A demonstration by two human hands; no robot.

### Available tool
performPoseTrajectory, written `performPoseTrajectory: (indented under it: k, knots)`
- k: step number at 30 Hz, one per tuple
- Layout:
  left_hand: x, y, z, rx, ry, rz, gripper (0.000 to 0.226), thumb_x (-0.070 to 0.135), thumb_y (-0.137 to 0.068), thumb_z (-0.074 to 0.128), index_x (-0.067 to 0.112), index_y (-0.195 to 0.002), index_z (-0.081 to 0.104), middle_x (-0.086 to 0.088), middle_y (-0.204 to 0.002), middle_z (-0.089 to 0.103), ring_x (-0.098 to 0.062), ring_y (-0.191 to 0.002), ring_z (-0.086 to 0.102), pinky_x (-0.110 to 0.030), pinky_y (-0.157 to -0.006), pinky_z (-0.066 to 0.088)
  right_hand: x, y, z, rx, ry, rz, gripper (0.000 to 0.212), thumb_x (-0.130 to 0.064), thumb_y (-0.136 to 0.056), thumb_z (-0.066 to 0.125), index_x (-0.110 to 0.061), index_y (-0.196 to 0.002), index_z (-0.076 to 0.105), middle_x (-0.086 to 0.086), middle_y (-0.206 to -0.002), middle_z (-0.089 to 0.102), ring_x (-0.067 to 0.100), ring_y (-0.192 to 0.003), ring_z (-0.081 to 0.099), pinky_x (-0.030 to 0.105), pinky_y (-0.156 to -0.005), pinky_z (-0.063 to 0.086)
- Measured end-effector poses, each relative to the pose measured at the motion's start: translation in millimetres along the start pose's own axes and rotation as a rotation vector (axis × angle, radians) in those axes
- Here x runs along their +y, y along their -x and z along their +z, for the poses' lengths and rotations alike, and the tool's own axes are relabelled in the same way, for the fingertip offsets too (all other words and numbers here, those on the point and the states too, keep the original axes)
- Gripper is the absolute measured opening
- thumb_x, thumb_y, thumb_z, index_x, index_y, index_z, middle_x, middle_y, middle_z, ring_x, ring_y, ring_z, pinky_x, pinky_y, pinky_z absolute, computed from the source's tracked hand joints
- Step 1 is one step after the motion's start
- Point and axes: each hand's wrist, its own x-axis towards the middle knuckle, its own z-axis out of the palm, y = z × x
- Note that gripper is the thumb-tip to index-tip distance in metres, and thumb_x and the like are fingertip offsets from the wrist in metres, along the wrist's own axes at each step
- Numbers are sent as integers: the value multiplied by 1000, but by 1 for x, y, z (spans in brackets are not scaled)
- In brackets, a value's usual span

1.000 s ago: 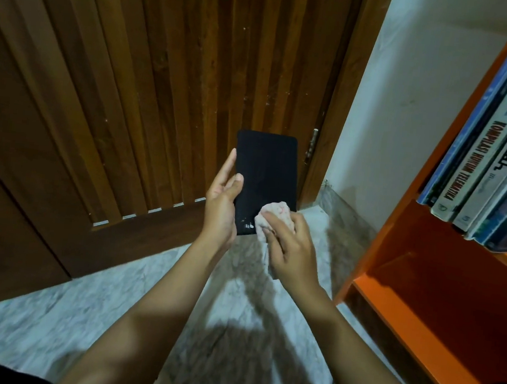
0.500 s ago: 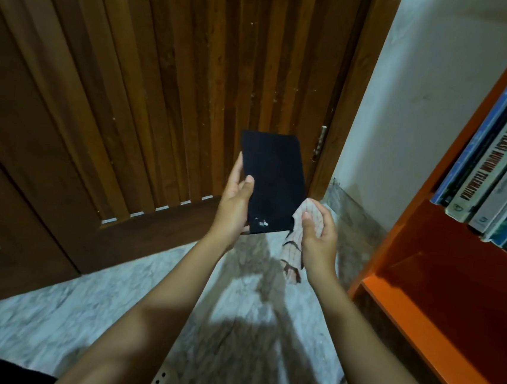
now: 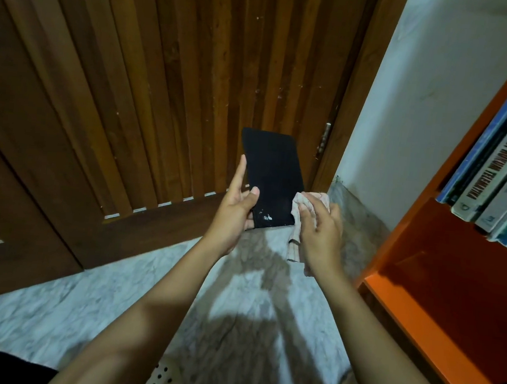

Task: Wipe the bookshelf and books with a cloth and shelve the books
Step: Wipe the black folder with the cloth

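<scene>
Wiping is in hand: the left hand (image 3: 238,209) grips a black book (image 3: 271,175) upright before the wooden door, the right hand (image 3: 320,226) closed on a cloth (image 3: 298,208) apparently at its lower right edge, so next comes shelving it in the orange bookshelf (image 3: 419,325)

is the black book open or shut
Shut: the black book shows one flat cover, held by the left hand; the cloth touches its right edge.

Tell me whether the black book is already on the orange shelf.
No, the left hand holds the black book up before the door while the right hand presses the cloth against it.
</scene>
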Motion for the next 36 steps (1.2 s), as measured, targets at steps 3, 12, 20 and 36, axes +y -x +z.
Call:
performPoseTrajectory:
  k: [3, 12, 20, 36]
  knots:
    - [3, 1, 3, -47, -22, 8, 61, 14, -100, 42, 47, -144, 15, 7, -107, 69, -22, -100, 66, -44, -85, 54, -4, 4, 8, -37, 17, -80, 31, -27, -100, 41, -23, -125, 58, -1, -116, 41, 5, -108, 37, 18, -96, 30]
    - [5, 2, 4, -76, -9, -3, 62, 7, -100, 38, 40, -147, 15, 29, -102, 67, -1, -98, 66, -25, -77, 55, -12, 8, 13, -57, -233, -143, 26, -11, -91, 60, -11, -115, 67, -1, -108, 61, 6, -104, 57, 9, -91, 41]
    - [9, 3, 6, -75, -13, -22, 60, 5, -101, 34, 38, -147, 13, 39, -80, 63, 10, -82, 65, -16, -68, 53, -17, 8, 13, -42, -307, -204, 25, -4, -81, 70, -10, -105, 71, -10, -102, 65, -12, -97, 58, 6, -85, 43]
    - [1, 1, -11, 31, 214, -70, 56, 5, -100, 35, 45, -140, 32, 2, -156, 20, -26, -136, 35, -56, -106, 35, 0, 13, 7, -446, -11, -537, 21, -14, -84, 63, -18, -102, 74, 3, -115, 64, 12, -112, 52, 20, -98, 40]
